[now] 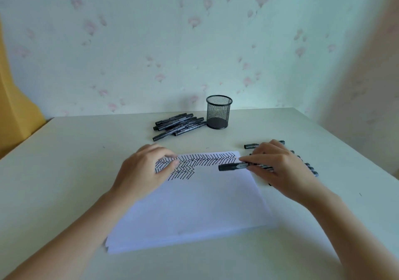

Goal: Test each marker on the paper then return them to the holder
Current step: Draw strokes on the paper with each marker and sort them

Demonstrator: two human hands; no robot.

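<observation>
A stack of white paper (194,204) lies on the table, its top edge covered with rows of black zigzag strokes (205,161). My right hand (278,167) pinches a black marker (232,167) that lies level over the paper's upper right corner, capped end pointing left. Over the paper's upper left part is my left hand (146,167), fingers loosely curled, holding nothing. The black mesh holder (218,112) stands empty at the back of the table. A pile of several black markers (178,125) lies just left of it. Several more markers (306,163) lie under and behind my right hand.
The white table (75,161) meets a flowered wall at the back. A yellow object (19,111) stands at the far left edge. The table's right edge runs diagonally at the right of the view.
</observation>
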